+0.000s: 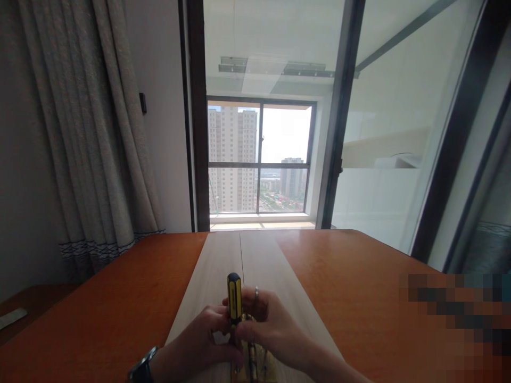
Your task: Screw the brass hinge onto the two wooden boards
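A screwdriver point(235, 299) with a yellow-and-black handle stands nearly upright between my two hands, handle end up. My left hand point(209, 332), with a dark watch on the wrist, is closed around its lower part. The curled fingers and thumb of my right hand point(275, 324), which wears a ring, meet the lower end of the handle from the other side. Beneath them lies a brass-coloured hinge point(261, 367) on two pale wooden boards point(261, 255) set side by side. My fingers hide the screwdriver's tip and any screw there.
The boards rest on an orange-brown wooden table point(339, 282). A small pale strip point(13, 317) lies at the far left. Grey curtains point(91, 133) hang on the left, and a dark-framed glass door point(275, 53) stands beyond the table's far edge.
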`<state>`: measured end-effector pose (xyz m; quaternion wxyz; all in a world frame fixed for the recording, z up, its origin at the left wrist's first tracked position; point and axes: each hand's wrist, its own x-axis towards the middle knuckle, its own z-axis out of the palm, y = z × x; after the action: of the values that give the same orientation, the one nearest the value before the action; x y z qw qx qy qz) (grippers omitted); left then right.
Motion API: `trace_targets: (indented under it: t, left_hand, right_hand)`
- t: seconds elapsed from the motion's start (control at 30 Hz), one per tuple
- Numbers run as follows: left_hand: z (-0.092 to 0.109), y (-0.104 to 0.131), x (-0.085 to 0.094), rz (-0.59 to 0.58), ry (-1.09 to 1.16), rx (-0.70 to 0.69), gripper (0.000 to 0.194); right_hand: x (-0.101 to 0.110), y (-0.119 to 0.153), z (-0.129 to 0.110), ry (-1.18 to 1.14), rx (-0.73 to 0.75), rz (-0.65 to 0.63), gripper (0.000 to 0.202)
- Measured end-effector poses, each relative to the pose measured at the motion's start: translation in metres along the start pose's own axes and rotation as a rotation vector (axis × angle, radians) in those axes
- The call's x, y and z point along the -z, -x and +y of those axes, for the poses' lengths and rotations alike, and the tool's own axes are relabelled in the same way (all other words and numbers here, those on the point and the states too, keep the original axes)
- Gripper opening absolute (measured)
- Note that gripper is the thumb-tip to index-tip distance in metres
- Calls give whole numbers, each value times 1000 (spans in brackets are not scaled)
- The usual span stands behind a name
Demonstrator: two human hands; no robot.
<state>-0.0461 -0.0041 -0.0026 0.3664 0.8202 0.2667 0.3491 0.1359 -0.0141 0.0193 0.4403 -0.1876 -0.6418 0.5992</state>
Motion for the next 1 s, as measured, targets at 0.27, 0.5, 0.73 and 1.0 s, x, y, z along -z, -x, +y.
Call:
trace_targets:
  t: [0.27,0.5,0.73,1.0]
  left_hand:
    - [0,1,-2,-26,-35,-47,46]
    - [3,2,-2,-5,-48,-24,47]
    - [3,1,-2,-33,-46,-43,51]
    - [0,-2,-4,-34,-27,-131,50]
  right_hand:
    - [0,-5,0,2,-54,147,39]
    - [-1,-2,0,30,-1,133,40]
    - [0,1,-4,-77,20,-73,40]
    - [-3,0,-3,91,23,73,35]
